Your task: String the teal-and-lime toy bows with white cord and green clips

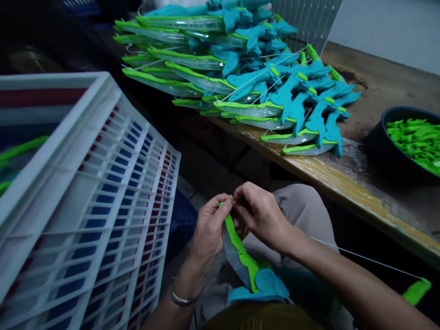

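Observation:
A toy bow with bright green limbs [239, 243] and a teal middle [270, 285] lies across my lap. My left hand [210, 225] is closed round the tip of one limb, thumb on top. At that same tip my right hand [259, 213] pinches with thumb and forefinger, apparently on the end of the white string; the fingers hide the exact spot. From behind my right forearm the string [364, 256] runs taut to the bow's other green tip [417, 291] at the lower right. A translucent sheet [235, 256] edges the near limb.
A heap of similar toy bows [254, 82] covers the far part of the wooden table [371, 197], some overhanging its edge. A dark tub [374, 137] of small green parts [415, 142] stands at right. White slatted crates [113, 183] rise close on my left.

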A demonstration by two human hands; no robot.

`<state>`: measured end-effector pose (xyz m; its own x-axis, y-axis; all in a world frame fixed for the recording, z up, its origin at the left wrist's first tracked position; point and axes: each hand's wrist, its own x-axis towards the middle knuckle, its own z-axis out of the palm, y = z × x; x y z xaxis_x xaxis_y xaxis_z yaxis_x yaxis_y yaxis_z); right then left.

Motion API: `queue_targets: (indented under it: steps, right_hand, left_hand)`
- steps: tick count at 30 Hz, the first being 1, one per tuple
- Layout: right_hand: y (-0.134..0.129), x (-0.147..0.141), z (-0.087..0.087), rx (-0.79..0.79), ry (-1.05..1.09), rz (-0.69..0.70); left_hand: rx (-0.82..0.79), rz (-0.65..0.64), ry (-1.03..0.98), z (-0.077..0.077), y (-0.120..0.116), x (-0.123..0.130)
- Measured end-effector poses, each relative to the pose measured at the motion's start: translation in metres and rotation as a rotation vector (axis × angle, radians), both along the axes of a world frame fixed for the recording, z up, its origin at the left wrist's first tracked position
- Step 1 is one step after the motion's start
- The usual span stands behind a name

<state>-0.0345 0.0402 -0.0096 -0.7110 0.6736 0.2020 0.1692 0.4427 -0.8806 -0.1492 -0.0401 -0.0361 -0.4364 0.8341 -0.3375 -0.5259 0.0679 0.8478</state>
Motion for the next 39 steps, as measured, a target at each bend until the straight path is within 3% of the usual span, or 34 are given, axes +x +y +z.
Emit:
queue_targets:
  steps: [4, 6, 12, 15, 23, 28, 35, 39]
  right_hand:
    - [-0.003, 0.002, 0.002, -0.434, 0.082, 0.061]
    - [-0.002, 0.003, 0.002, -0.535, 0.088, 0.076]
    - [0.008, 0.009, 0.013, -0.051, -0.047, 0.071]
    - [0.012, 0.010, 0.018, -0.038, -0.126, 0.046]
    - [0.011, 0.012, 0.022, -0.092, -0.297, 0.002]
    - [0.013, 0.010, 0.023, -0.103, -0.376, 0.004]
    - [0.012, 0.011, 0.012, -0.068, -0.276, -0.042]
    - [0.005, 0.014, -0.003, 0.029, -0.109, -0.090]
  left_hand:
    - [0.005, -0.046, 0.016, 0.003, -0.001, 0.004]
    - [0.024, -0.070, 0.031, 0.003, -0.002, 0.004]
    - [0.056, -0.144, 0.030, 0.005, -0.004, -0.002]
    - [0.054, -0.162, 0.049, 0.004, -0.005, -0.004]
    - [-0.052, -0.053, 0.175, -0.002, -0.004, 0.004]
    - [-0.012, -0.088, 0.285, -0.008, -0.004, 0.000]
    - [-0.008, -0.127, 0.321, -0.013, -0.005, -0.006]
    - [-0.021, -0.153, 0.209, -0.012, -0.005, -0.004]
